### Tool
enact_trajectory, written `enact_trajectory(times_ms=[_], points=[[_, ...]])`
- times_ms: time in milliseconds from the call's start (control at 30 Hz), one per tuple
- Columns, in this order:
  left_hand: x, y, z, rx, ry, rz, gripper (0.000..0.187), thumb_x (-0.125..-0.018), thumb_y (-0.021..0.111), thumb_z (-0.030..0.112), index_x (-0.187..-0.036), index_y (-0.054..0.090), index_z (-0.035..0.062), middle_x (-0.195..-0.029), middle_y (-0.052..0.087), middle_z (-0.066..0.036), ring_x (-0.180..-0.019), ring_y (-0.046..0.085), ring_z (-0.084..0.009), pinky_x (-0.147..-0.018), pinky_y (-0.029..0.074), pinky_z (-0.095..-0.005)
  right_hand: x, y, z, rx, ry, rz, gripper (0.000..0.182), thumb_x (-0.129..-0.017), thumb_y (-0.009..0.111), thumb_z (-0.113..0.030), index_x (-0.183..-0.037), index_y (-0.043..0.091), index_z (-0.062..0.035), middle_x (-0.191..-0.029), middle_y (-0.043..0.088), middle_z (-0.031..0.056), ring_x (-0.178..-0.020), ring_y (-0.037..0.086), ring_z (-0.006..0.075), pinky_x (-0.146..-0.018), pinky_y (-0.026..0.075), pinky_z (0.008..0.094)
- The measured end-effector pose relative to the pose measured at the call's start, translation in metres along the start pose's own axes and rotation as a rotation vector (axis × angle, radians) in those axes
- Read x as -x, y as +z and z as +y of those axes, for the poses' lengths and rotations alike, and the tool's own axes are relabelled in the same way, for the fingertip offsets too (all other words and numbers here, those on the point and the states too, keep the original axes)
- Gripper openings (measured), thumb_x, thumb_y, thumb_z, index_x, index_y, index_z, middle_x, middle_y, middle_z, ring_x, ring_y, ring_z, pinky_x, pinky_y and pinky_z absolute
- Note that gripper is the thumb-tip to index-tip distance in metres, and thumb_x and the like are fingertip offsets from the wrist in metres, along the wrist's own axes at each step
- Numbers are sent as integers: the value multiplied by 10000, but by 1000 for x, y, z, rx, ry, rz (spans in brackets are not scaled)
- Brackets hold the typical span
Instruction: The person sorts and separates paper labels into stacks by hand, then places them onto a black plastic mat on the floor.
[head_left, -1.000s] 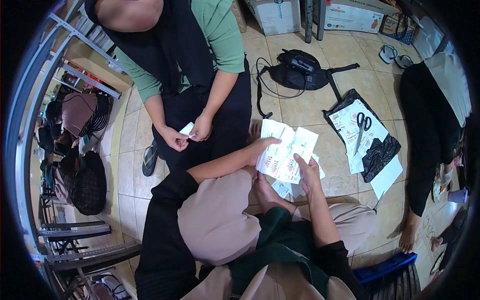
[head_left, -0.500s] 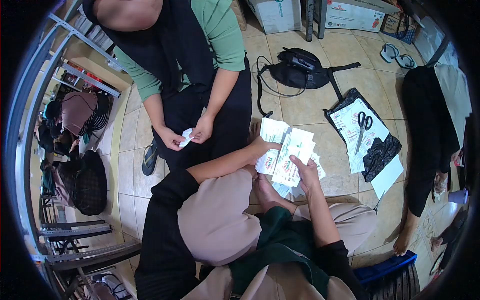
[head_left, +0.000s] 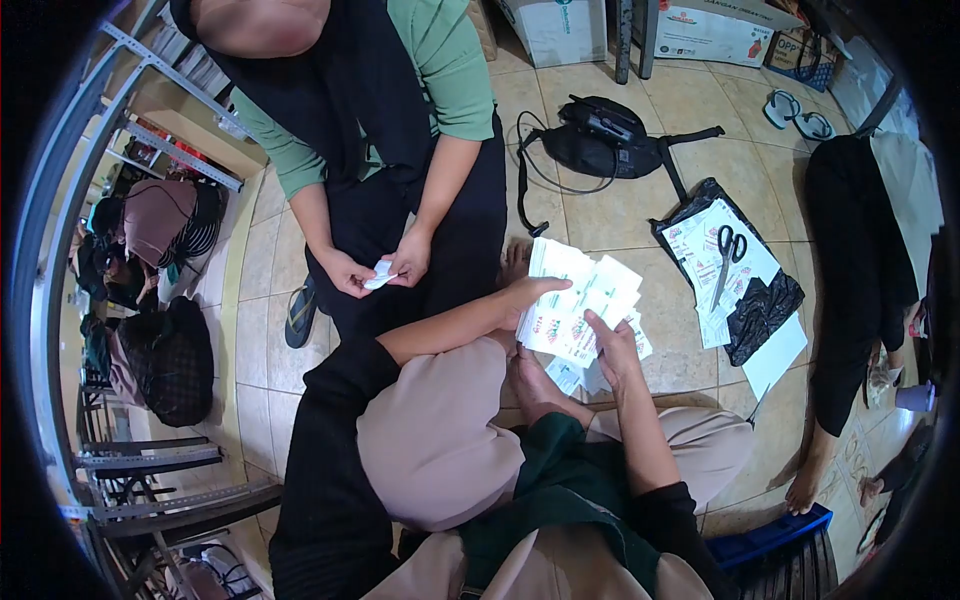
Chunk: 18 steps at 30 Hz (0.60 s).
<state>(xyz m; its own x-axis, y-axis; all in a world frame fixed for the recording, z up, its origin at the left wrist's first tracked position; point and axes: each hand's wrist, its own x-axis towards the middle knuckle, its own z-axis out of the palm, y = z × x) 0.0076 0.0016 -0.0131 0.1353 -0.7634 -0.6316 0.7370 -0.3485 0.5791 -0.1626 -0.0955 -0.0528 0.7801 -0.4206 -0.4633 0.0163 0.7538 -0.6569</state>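
Sheets (head_left: 580, 305) refanned, long axis up-left.

I see a bundle of white paper slips (head_left: 578, 305) fanned out and held up above the tiled floor. Each slip has small red and green print near its lower end. The slips overlap each other and tilt to the right. Some more slips (head_left: 570, 375) lie just under the bundle.

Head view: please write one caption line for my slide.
Both hands, left hand and right hand, hold a fan of printed paper slips above a tiled floor.
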Motion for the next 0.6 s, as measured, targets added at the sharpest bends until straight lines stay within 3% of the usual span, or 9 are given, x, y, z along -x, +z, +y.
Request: enact_trajectory(times_ms=[67,467,567,600], points=[[-5,-9,-4,113,-68,-65,436,-844,586,163,-1213,466,-37,-1094,585,-187,-965,616,-282,-797,530,-406,-4,-8,-5,-54,-32,80,307,-825,652,-56,-1105,555,21,-1034,629,116,-922,618,188,-774,506,297],[8,8,3,-218,73,98,443,-857,568,170,-1231,458,-40,-1120,586,-185,-962,625,-266,-781,539,-387,-3,-7,-11,-69,-111,71,258,-823,638,-12,-1068,563,17,-997,640,111,-870,633,173,-742,536,300],[4,5,3,-159,27,101,432,-859,565,170,-1230,466,-30,-1134,580,-187,-967,623,-260,-774,540,-384,-1,-5,-9,-64,-107,42,267,-827,633,-14,-1081,556,18,-1003,640,112,-867,632,168,-741,534,293],[2,6,4,10,-22,-10,426,-859,564,171,-1225,472,-28,-1136,580,-184,-967,623,-257,-771,541,-382,-2,-5,-7,-65,-118,45,276,-828,633,-16,-1090,552,19,-1007,639,112,-871,631,167,-746,532,292]])
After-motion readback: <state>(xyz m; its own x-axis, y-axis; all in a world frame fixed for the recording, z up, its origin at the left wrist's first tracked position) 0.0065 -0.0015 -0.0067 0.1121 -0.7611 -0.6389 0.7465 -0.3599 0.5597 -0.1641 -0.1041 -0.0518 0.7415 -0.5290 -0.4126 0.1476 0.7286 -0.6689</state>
